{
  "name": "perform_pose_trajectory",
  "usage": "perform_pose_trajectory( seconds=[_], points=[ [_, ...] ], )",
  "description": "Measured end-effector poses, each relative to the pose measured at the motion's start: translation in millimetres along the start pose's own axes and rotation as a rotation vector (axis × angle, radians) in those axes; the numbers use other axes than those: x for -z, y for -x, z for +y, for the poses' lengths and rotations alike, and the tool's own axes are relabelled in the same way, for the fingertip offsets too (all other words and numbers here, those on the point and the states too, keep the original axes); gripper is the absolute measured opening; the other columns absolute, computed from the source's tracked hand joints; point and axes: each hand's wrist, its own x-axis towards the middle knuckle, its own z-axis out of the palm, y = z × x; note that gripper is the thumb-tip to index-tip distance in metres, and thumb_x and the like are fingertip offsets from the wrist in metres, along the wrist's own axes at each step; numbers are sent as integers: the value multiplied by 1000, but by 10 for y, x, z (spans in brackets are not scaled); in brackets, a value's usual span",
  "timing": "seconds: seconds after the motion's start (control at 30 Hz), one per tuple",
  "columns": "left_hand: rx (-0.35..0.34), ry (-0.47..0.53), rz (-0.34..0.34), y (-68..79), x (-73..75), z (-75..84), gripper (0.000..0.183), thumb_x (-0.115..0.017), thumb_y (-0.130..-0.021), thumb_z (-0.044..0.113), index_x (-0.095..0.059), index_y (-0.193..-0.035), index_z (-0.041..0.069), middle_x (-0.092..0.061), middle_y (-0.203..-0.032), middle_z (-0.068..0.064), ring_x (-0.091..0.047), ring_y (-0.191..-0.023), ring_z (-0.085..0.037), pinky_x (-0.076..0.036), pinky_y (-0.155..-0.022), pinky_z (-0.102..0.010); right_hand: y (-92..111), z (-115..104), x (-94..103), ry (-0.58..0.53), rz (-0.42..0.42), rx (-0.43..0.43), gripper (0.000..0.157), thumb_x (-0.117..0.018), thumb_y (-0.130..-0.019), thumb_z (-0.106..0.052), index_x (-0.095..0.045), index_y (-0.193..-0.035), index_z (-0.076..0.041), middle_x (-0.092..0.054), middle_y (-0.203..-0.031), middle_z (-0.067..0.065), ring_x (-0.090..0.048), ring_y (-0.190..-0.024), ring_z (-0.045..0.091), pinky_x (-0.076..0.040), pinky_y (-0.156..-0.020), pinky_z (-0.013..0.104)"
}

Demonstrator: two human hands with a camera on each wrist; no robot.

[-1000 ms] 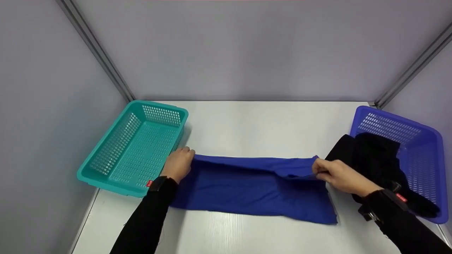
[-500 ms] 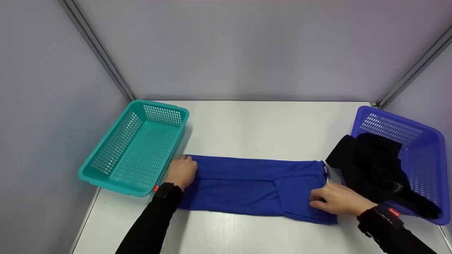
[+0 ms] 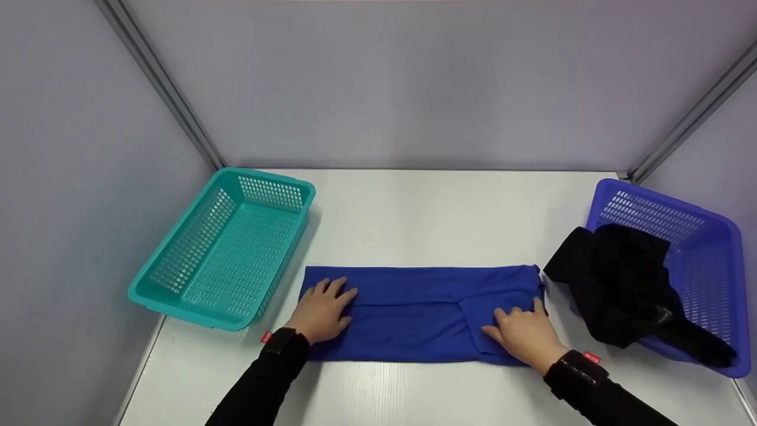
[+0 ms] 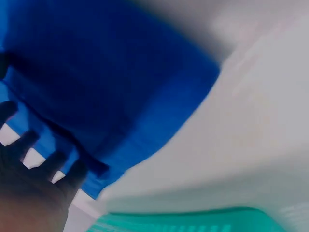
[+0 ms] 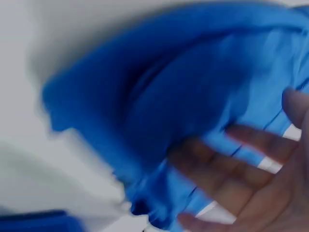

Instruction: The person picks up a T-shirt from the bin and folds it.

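We see our folded blue cloth (image 3: 408, 325) on the table (image 3: 437, 219), between a green basket (image 3: 183, 312) and a purple basket (image 3: 740, 284). Our left hand (image 3: 321, 313) lies spread on its left end; our right hand (image 3: 528, 336), fingers apart, touches its right end.

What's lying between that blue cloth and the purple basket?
In the head view, black cloth hangs over the left rim of the purple basket; between it and the blue cloth, a strip of white tabletop shows.
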Motion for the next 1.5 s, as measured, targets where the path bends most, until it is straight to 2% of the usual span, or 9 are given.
perform_pose_trajectory(
  seconds=[0.17,0.3,0.47,0.77,0.93,1.03,1.13,1.23,1.5],
  points=[
    [-59,-52,3,45,-26,202,56,-69,-95,38,-57,-145,18,-49,-149,-17,-46,-133,-47,-40,-106,-62,-186,-165,-91,6,-23,-105,74,-61,-94,-61,-61,-136,0,-63,-109,44,-65,-103,57,-42,-91,78],
    [-156,-85,-14,29,-45,413,54,-68,-95,40,-57,-145,22,-50,-145,-13,-47,-134,-43,-41,-106,-60,-450,-139,-164,-155,-162,-102,80,-58,-97,-59,-43,-155,-6,-33,-148,47,-35,-138,63,-30,-99,83],
    [-240,-133,-38,-50,-83,640,55,-66,-96,43,-54,-148,28,-49,-147,-8,-46,-136,-40,-41,-108,-57,-786,-109,-217,-295,-304,29,83,-59,-97,-58,-27,-163,-18,-6,-163,38,-7,-151,56,-13,-110,80],
    [-327,-217,-118,-219,-113,939,70,-60,-96,58,-41,-157,30,-44,-154,-6,-41,-142,-37,-38,-112,-53,-1145,-101,-159,-253,-383,273,79,-67,-95,-44,-28,-162,-33,-5,-170,21,-5,-155,47,-8,-116,74],
    [-426,-164,-133,-268,-151,1033,88,-62,-95,58,-13,-164,37,-35,-164,-5,-36,-147,-40,-35,-117,-52,-1252,-163,-136,-79,-266,253,64,-60,-102,-28,-34,-160,-34,-17,-170,10,-15,-154,45,-13,-115,76],
    [-497,-147,-139,-273,-194,1083,83,-61,-96,57,-11,-161,49,-21,-170,-1,-30,-149,-44,-31,-119,-52,-1264,-249,-134,-22,-132,117,56,-56,-105,-24,-40,-158,-27,-28,-167,13,-22,-151,49,-14,-112,78],
    [-513,-177,-142,-285,-257,1125,69,-55,-98,61,-19,-157,55,-13,-172,4,-25,-151,-46,-27,-121,-51,-1252,-287,-117,-57,-50,-21,58,-61,-102,-26,-43,-156,-17,-35,-162,19,-28,-147,53,-16,-110,80],
    [-453,-189,-140,-332,-316,1127,65,-48,-98,67,-23,-157,53,-14,-171,6,-20,-152,-46,-24,-123,-51,-1250,-270,-59,-115,4,-74,62,-66,-99,-28,-44,-155,-13,-39,-159,21,-34,-145,52,-20,-109,79],
    [-263,-119,-136,-605,-266,1015,66,-50,-97,67,-27,-156,52,-16,-171,8,-15,-154,-46,-19,-124,-54,-1167,-323,128,-238,105,-26,51,-65,-98,-17,-53,-147,-6,-46,-155,21,-39,-144,47,-27,-111,73]
  ],
)
